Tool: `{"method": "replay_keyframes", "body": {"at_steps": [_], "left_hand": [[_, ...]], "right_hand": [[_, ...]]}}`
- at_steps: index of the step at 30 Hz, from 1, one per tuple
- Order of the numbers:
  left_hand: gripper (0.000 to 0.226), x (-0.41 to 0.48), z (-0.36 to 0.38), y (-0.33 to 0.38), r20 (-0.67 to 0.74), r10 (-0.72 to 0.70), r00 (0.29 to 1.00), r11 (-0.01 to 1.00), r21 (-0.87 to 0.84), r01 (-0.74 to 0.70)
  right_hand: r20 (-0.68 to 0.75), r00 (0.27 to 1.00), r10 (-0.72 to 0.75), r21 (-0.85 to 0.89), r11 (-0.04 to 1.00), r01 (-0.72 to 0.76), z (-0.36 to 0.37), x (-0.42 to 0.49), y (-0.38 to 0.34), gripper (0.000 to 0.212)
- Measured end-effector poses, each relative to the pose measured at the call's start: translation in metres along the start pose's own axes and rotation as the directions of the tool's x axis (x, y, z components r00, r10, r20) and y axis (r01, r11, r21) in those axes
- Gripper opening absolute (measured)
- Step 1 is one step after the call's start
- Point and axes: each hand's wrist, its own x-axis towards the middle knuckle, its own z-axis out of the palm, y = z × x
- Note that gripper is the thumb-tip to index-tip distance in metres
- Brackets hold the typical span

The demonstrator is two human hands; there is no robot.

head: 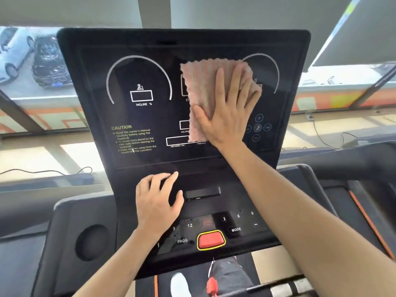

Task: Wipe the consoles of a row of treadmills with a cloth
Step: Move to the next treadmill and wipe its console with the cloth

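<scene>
Console [162,116]: black treadmill panel, upright, filling the middle; dark screen far, button deck near.
Cloth [201,86]: pink, ribbed, lying flat against the screen right of centre, between two dial arcs.
Right hand [229,112]: flat on the cloth, fingers straight and spread, pressing it to the screen.
Left hand [156,202]: holds nothing; palm down on the deck below the screen, fingers loosely bent, well apart from the cloth.
Button [211,240]: red, yellow-rimmed, at the deck's near edge.
Cars [49,63]: parked outside, far left.
</scene>
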Motion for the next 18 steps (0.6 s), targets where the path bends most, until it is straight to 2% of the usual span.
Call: {"method": "replay_keyframes", "body": {"at_steps": [5,10,14,18], "left_hand": [[0.038,0.003,0.000,0.004,-0.042,-0.034,0.999,0.999,-0.020,0.033],[0.040,-0.002,-0.002,0.001,-0.036,-0.026,0.999,1.000,-0.007,0.026],[0.045,-0.003,-0.003,0.004,-0.002,-0.038,0.999,0.999,0.006,0.038],[0.050,-0.006,-0.001,0.008,0.035,-0.056,0.998,0.998,0.003,0.056]], "right_hand": [[0.121,0.985,0.121,-0.006,0.993,-0.121,0.016,-0.065,0.009,0.092],[0.200,0.955,0.217,-0.001,0.975,-0.221,0.020,-0.092,0.009,0.098],[0.220,0.917,0.333,0.015,0.939,-0.344,0.019,-0.079,0.006,0.100],[0.167,0.861,0.481,0.008,0.872,-0.489,0.013,-0.033,0.017,0.100]]}}
